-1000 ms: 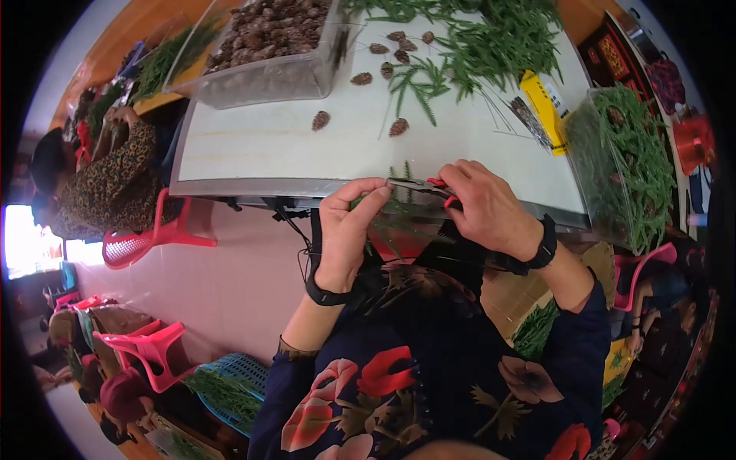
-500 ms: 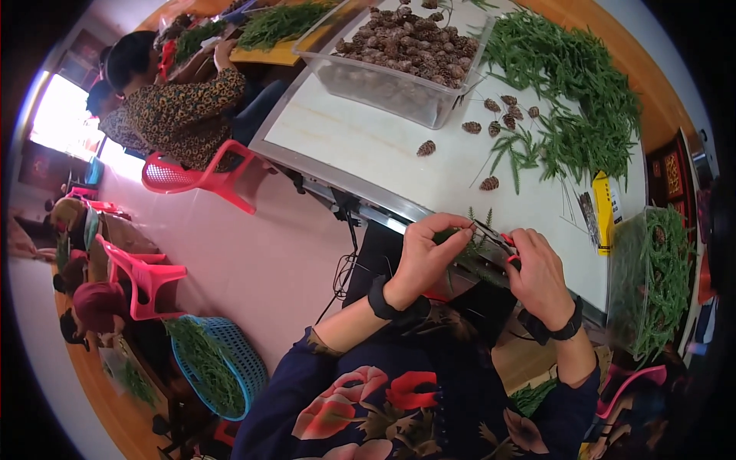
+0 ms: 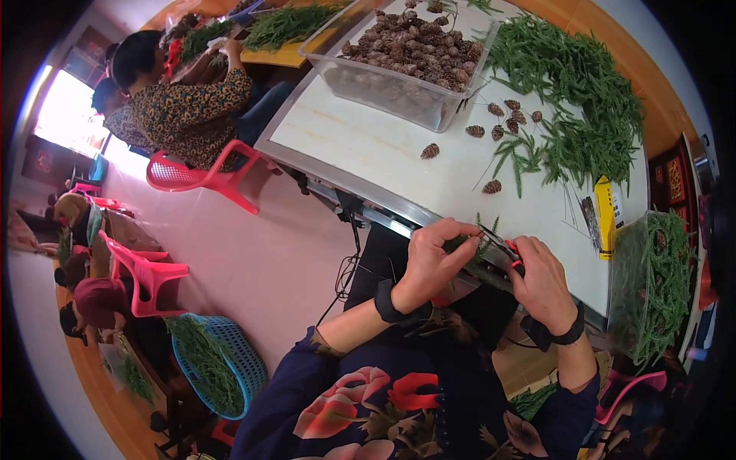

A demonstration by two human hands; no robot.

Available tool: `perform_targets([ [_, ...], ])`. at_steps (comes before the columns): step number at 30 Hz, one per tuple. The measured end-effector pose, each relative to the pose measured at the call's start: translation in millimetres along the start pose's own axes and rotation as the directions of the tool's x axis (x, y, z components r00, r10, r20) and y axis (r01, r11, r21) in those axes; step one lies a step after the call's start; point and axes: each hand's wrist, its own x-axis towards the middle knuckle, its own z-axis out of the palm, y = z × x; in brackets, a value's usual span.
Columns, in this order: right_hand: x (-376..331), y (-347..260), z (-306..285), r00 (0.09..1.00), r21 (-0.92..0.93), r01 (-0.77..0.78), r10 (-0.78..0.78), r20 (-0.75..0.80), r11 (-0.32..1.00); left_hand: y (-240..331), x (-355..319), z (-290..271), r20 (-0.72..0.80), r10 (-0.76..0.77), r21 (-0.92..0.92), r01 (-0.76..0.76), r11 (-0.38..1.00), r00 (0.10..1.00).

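Pinching a sprig (image 3: pixel 483 270) between thumb and finger, the left hand (image 3: pixel 435 257) met the tips of the pliers (image 3: pixel 501 243), whose red handles the right hand (image 3: pixel 543 277) gripped, all near the edge of the bench (image 3: pixel 368 146). The view had swung within the last second, but the pliers had stayed at that pinch, so work apparently continued on the same spot.
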Motion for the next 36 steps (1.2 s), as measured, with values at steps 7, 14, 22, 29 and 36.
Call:
perform_targets([
  [7,-2,1,0,1.0,0.022,-0.01,0.01,-0.009,1.0,-3,-1,4,0.049,0.007,-0.024,-0.006,1.0,0.999],
  [14,-3,9,3,0.999,0.142,-0.033,0.032,0.011,0.989,-5,0,3,0.064,-0.115,-0.202,0.125,0.971,0.991],
  [22,-2,4,2,0.999,0.181,-0.034,0.028,0.035,0.983,-7,-2,7,0.094,-0.126,-0.208,0.143,0.968,0.988],
  [29,-4,4,3,1.0,0.075,-0.016,0.015,0.011,0.997,-6,0,6,0.092,-0.098,-0.118,0.109,0.987,0.991],
  [36,-6,7,6,0.999,0.024,0.027,-0.026,-0.044,0.999,-7,-1,7,0.115,-0.077,-0.088,0.087,0.992,0.99],
])
